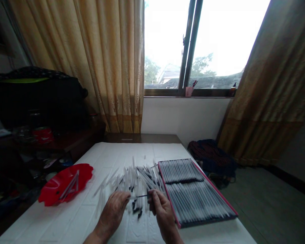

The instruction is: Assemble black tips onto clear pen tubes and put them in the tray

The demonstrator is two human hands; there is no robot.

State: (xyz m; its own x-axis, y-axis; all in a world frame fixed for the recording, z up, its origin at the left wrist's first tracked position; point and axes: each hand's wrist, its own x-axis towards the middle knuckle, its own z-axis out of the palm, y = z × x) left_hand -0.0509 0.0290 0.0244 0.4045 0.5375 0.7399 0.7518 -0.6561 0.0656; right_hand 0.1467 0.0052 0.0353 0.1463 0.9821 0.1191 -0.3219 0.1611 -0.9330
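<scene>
Centrally, left hand (114, 209), right hand (162, 207); thin black refill (142, 196) pinched between

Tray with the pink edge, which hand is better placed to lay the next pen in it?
Probably the right hand: both grip the pen, but it lies beside the tray, while the left hand is farther off, toward the red dish.

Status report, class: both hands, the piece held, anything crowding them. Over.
Left hand and right hand pinch a thin dark rod between them. Pile of clear tubes just behind. Filled tray close beside right hand.
</scene>
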